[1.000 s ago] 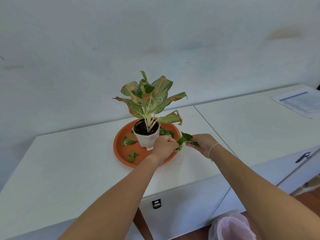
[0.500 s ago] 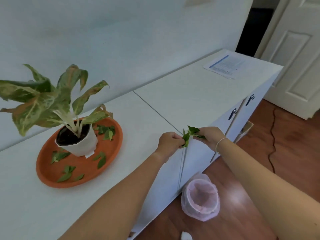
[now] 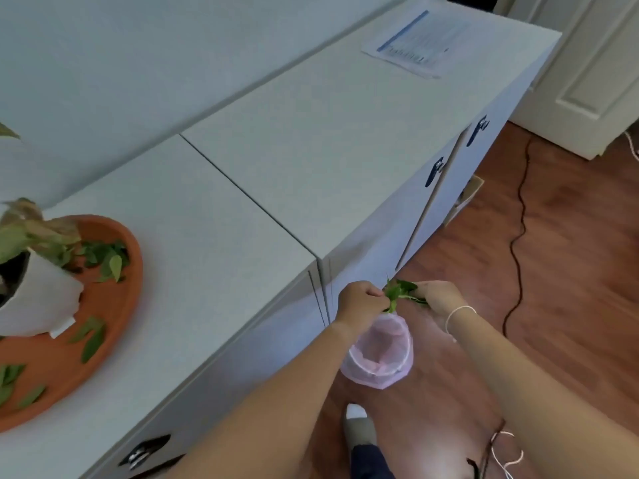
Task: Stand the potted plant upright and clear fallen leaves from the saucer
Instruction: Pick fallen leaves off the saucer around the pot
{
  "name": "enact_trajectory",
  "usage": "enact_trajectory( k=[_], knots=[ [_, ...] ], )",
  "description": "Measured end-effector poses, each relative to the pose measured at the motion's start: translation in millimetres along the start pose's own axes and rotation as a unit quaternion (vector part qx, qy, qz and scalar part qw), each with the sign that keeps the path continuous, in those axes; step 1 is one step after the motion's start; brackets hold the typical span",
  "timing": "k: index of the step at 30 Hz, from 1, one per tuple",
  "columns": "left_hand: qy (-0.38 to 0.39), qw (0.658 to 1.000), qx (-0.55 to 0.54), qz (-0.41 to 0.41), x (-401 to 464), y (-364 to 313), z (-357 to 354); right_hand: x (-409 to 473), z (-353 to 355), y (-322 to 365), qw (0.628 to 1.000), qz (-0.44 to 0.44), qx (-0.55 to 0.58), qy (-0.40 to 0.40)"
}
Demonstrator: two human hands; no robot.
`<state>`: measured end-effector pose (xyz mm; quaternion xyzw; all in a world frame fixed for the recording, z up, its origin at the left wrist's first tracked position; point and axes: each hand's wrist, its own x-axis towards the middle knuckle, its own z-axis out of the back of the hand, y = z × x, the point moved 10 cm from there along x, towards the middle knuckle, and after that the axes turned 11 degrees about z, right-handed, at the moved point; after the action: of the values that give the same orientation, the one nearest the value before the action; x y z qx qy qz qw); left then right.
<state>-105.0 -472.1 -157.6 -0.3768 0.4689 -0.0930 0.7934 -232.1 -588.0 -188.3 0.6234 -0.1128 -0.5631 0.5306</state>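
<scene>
The white pot [image 3: 38, 305] with its variegated plant [image 3: 27, 233] stands upright on the orange saucer [image 3: 114, 305] at the left edge, partly cut off. Several green leaves [image 3: 107, 257] lie loose on the saucer. Off the cabinet's front edge, my left hand [image 3: 361, 302] and my right hand [image 3: 441, 300] together hold a bunch of fallen leaves [image 3: 399, 293]. The bunch hangs right above a small bin lined with a pink bag [image 3: 380, 354] on the floor.
A long white cabinet [image 3: 311, 160] with dark door handles carries a printed sheet [image 3: 415, 43] at its far end. A black cable [image 3: 518, 219] runs across the wooden floor. A white door [image 3: 594, 70] stands at the far right. My foot [image 3: 359, 426] shows below the bin.
My view has swung right and down, pushing the plant to the left edge. Both hands have carried the leaf bunch off the cabinet top to above the pink-lined bin.
</scene>
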Motion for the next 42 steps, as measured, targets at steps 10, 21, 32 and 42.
enact_trajectory(
  k=[10,21,32,42],
  knots=[
    [-0.014,0.988,0.036,0.149,84,90,-51,91,-11,-152,0.991,-0.114,-0.063,0.002],
    [-0.009,0.981,0.006,0.194,160,146,-90,138,-20,-210,0.988,-0.130,-0.085,-0.003],
    [0.033,0.968,-0.033,0.245,169,165,-104,149,-34,-230,0.984,-0.168,-0.058,-0.008],
    [0.024,0.979,0.004,0.203,146,139,-86,126,-30,-205,0.988,-0.142,0.049,-0.040]
  ],
)
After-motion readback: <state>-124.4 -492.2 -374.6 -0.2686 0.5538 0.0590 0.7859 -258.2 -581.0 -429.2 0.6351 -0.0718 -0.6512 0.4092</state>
